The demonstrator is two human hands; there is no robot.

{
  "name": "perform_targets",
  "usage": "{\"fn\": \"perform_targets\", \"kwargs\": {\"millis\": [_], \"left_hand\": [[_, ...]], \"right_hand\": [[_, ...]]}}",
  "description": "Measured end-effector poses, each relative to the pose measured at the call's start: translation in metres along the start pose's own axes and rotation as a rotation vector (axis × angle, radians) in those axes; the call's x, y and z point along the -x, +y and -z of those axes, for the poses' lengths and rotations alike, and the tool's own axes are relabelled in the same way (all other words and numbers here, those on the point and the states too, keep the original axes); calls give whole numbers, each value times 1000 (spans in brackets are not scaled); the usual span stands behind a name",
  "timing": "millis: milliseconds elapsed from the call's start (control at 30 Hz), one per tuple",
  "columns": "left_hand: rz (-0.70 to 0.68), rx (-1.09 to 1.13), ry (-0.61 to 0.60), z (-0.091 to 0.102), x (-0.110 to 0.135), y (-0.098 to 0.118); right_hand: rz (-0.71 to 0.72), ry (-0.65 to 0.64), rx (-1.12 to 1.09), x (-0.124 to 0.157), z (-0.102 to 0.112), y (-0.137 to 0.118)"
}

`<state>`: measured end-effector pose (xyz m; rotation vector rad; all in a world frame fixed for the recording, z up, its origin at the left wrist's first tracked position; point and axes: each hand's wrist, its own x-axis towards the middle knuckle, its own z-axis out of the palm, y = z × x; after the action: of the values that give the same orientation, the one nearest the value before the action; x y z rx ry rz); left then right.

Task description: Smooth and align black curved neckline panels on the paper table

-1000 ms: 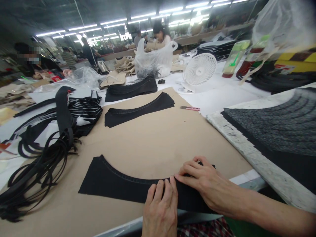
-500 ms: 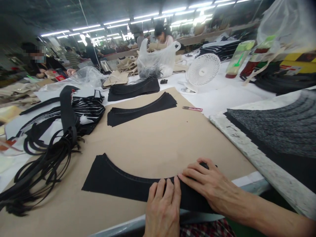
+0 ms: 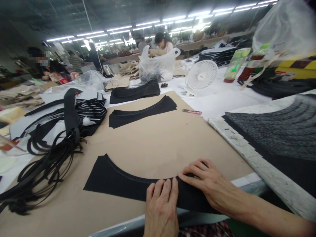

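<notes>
A curved black fabric piece (image 3: 118, 181) lies on the tan sheet at the table's near edge, its concave side away from me. A narrow stitched or folded band runs along that curve. My left hand (image 3: 161, 205) rests on the piece near its middle, fingers stretched forward, tips at the curved edge. Beside it my right hand (image 3: 206, 181) lies over the right end, fingers spread and slightly bent, pressing on the same edge. The right end is partly hidden beneath this hand. Farther back lie a small stack of similar black pieces (image 3: 143, 111) and another black stack (image 3: 134, 92).
Pink-handled thread snips (image 3: 192, 112) lie on the tan sheet (image 3: 148, 141). Black strips (image 3: 51, 158) tangle at left. A white fan (image 3: 201, 75), a plastic bag (image 3: 158, 65) and bottles (image 3: 235, 65) stand behind. Grey-black panels (image 3: 274, 138) lie at right. Other people are in the background.
The camera view has shifted slightly. Both hands stay on the black piece in nearly the same place, with only small movements of the fingers.
</notes>
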<state>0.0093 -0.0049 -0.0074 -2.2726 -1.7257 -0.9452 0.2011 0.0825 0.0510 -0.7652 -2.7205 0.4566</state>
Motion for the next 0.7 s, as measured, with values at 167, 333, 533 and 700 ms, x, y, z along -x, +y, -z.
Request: {"fn": "perform_targets", "kwargs": {"millis": [167, 333, 533, 700], "left_hand": [[30, 72, -26, 8, -7, -3], [208, 246, -93, 40, -18, -21], [92, 96, -26, 34, -10, -28], [58, 137, -24, 32, -9, -20]], "right_hand": [[16, 16, 36, -1, -1, 1], [-44, 47, -46, -5, 1, 2], [22, 21, 118, -7, -11, -9], [131, 180, 184, -6, -28, 5]]}}
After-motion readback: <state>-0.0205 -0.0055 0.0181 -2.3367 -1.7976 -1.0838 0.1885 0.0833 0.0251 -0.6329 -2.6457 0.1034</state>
